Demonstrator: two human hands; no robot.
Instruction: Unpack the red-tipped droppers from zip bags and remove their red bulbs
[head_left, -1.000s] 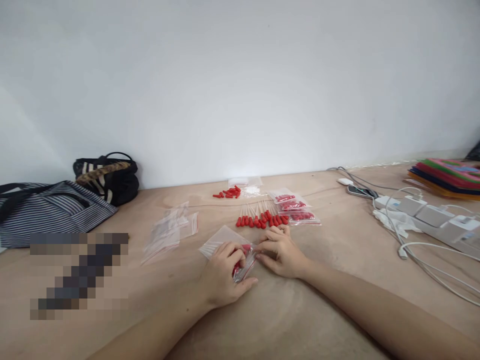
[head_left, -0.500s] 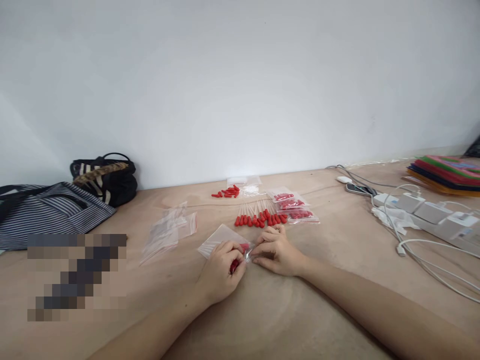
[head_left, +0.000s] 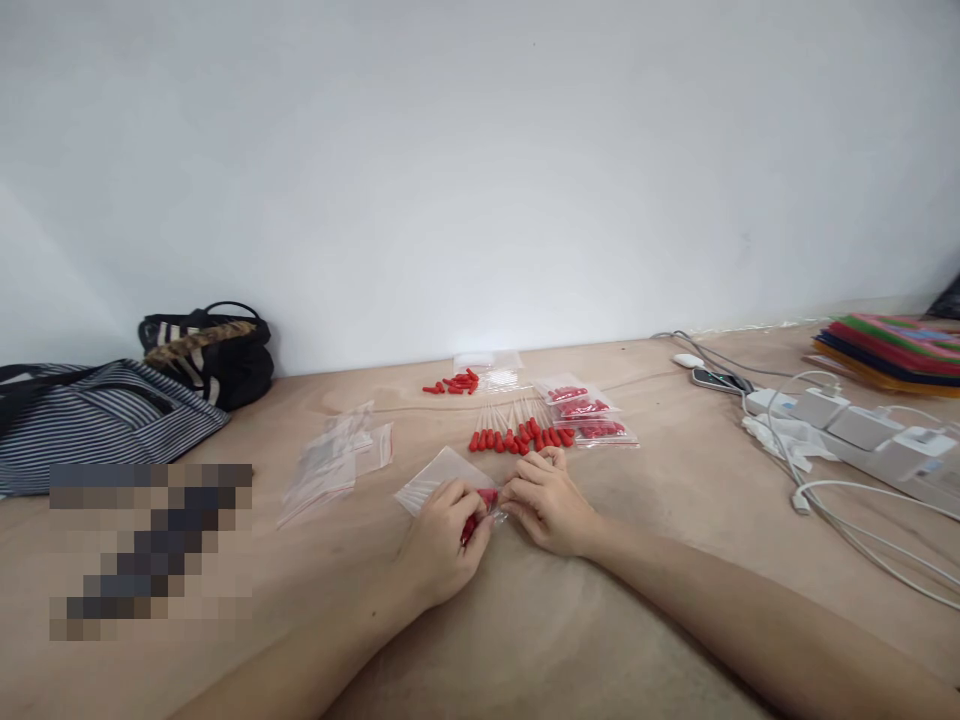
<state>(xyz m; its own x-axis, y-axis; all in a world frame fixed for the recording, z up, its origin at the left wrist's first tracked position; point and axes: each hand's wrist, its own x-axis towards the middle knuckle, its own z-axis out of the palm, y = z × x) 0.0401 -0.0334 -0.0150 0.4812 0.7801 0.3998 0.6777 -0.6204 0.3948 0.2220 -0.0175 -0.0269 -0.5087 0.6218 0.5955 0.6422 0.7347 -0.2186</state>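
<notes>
Plastic bag in left hand, right hand pinching edge; adapter marking unreadable.

On the surface I see droppers lying behind the right hand, loose bags left of the left hand, chargers far right.

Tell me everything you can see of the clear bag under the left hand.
The clear bag looks like thin, shiny plastic. It lies slantwise on the tabletop, a corner toward the wall. Slim pale stems show through its left part, red pieces at its right. The left hand covers its middle, and the right hand has fingertips at its right edge. Whether it is sealed cannot be told.
</notes>
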